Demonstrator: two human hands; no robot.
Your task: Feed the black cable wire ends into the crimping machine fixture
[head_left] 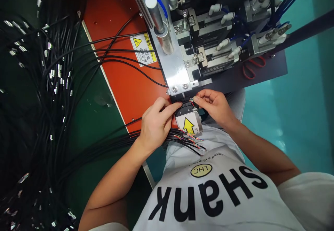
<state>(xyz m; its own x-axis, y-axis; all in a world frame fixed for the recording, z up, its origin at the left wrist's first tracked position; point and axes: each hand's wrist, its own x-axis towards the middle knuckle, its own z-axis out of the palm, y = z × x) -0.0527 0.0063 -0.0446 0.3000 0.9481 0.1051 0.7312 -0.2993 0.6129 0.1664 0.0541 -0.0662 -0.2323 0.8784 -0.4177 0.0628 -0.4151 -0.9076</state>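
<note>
My left hand is closed around a black cable, its thumb reaching to the black slotted fixture at the machine's front. My right hand pinches thin coloured wires between thumb and forefinger, right at that fixture. Where the wires end is too small to make out. Below the fixture sits a metal block with a yellow arrow label. Under my left wrist a bundle of black cables runs toward my lap, its stripped ends showing coloured wires.
The machine's metal plate and pneumatic cylinders stand just beyond my hands. Several cables cross the orange base beside a warning label. A heap of black cables covers the green table. A red band lies at right.
</note>
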